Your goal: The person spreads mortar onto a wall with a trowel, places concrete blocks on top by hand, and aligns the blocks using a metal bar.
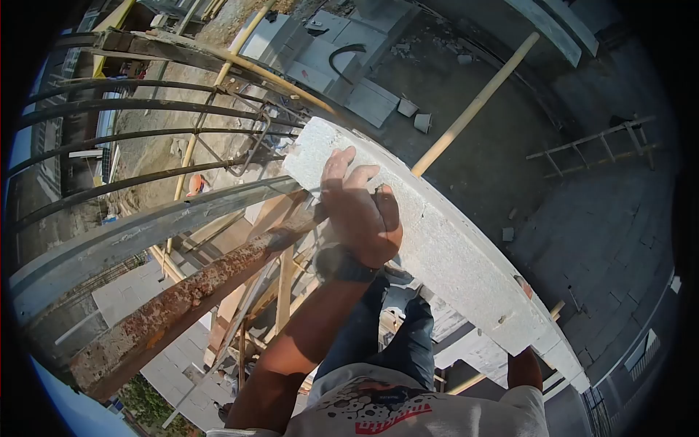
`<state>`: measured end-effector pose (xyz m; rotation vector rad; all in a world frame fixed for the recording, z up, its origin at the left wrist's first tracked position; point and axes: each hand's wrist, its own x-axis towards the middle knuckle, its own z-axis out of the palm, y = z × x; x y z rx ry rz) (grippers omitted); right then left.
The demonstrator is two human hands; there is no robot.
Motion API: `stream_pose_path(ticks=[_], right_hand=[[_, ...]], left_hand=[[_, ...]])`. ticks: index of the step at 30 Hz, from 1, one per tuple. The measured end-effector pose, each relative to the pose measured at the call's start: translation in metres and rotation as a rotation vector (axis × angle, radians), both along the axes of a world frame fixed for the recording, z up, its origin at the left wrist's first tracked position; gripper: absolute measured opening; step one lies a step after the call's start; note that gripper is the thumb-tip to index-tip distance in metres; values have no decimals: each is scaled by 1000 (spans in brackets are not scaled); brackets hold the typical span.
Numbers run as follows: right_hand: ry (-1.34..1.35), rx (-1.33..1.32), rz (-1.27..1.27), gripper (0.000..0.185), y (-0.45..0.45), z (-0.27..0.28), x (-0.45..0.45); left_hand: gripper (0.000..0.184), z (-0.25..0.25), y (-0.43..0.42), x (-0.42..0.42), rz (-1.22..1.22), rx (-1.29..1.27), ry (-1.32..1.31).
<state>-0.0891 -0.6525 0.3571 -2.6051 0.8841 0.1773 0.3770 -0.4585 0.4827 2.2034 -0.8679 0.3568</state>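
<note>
My left hand [362, 215], with a dark band at its wrist, rests on the near end of a long, pale wall of block [444, 233]. Its fingers are spread and slightly bent against the rough white surface. Close beside this hand is the upper end of a rusty metal pole [196, 284]. My right forearm passes behind the lower right part of the wall, which hides my right hand.
Dark rebar rods [131, 105] stretch out at the left above a grey beam [145, 229]. A wooden pole [477, 102] leans beyond the wall. Far below are two white buckets [422, 122], a ladder [597, 149] and pale slabs [371, 102].
</note>
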Motion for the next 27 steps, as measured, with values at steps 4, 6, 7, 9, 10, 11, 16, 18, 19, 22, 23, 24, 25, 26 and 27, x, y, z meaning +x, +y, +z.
stream_pose_path(ticks=[4, 6, 7, 9, 10, 11, 16, 18, 19, 22, 23, 24, 25, 26, 27], right_hand=[[45, -15, -19, 40, 5, 6, -4], [58, -16, -28, 40, 7, 7, -3], [62, -19, -34, 40, 8, 7, -4], [69, -25, -41, 40, 8, 7, -3], [71, -27, -47, 40, 10, 6, -2], [72, -29, -50, 40, 10, 6, -1], [86, -37, -60, 40, 10, 7, 1], [93, -35, -57, 40, 9, 9, 3], [97, -35, -56, 40, 10, 9, 3], [100, -36, -54, 39, 9, 7, 6], [101, -41, -51, 39, 9, 5, 7], [104, -39, -48, 39, 9, 6, 8], [105, -39, -44, 39, 9, 5, 8], [108, -39, -42, 39, 8, 4, 7], [112, -35, -33, 39, 10, 5, 8]], left_hand=[[39, -4, -3, -4, 53, -12, 41], [37, -8, 0, -6, 25, -54, 68], [35, -10, 3, -7, -3, -76, 81], [31, -10, 7, -8, -36, -68, 85], [29, -8, 9, -9, -41, -38, 77], [26, -7, 10, -10, -44, -8, 68], [21, -12, 12, -9, -71, 44, 50], [19, -13, 10, -10, -39, 6, 5], [20, -13, 12, -11, -53, -1, 31], [21, -15, 15, -8, -87, -29, 81], [21, -14, 14, -8, -92, -40, 90], [21, -14, 14, -9, -95, -49, 103], [21, -13, 14, -10, -94, -50, 104], [20, -13, 14, -9, -92, -50, 102], [20, -13, 14, -9, -89, -47, 100]])
